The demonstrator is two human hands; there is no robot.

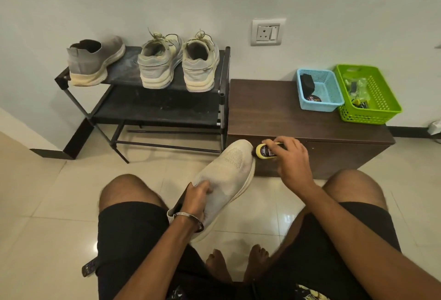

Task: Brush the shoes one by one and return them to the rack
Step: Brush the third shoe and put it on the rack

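Tiled floor | left hand (195,200) grips shoe (224,180), toe up-right | right hand (290,158) clasps brush (266,151)

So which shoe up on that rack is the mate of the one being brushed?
Find the black rack against the wall, left of the brown bench, and look at its top shelf. Three shoes stand there; the mate is the grey slip-on alone at the left end. Unlike the laced pair beside it, it has no laces and a sock-like collar.
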